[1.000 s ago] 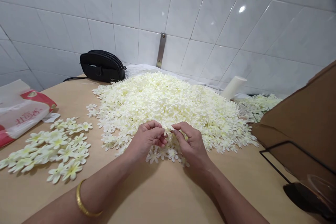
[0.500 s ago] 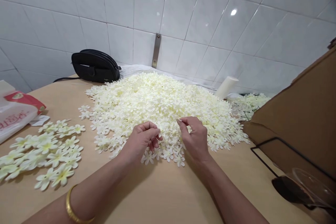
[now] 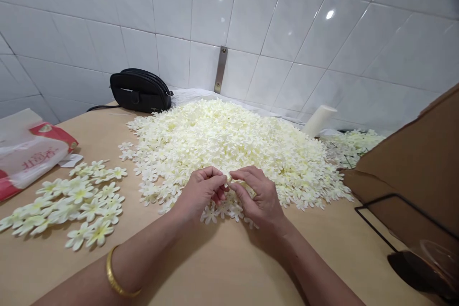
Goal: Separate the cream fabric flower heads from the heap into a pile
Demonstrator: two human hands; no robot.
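Note:
In front of a big heap of pale yellow-white artificial flowers (image 3: pixel 229 138), my two hands meet at their fingertips. My left hand (image 3: pixel 203 190) is closed in a pinch on a small pale artificial flower (image 3: pixel 226 181), mostly covered by the fingers. Opposite it, my right hand (image 3: pixel 258 197) has thumb and forefinger pinched close against the same spot. What the right fingertips hold is too small to make out. Several loose flowers lie beneath the hands at the heap's front edge. A smaller group of flowers (image 3: pixel 81 196) with yellow centres lies to the left.
A black bag (image 3: pixel 141 93) stands behind the heap at left, and a red-and-white plastic bag (image 3: pixel 39 155) lies at the left edge. A pale roll (image 3: pixel 320 120) leans behind the heap. On the right are a cardboard box (image 3: pixel 405 167) and dark glasses (image 3: pixel 419 270). White tiled wall (image 3: pixel 272 19) closes the back.
My right hand has moved left and down, bringing its fingertips to those of my left hand. The left hand keeps its pinch. The whole view has shifted slightly, with things appearing further right.

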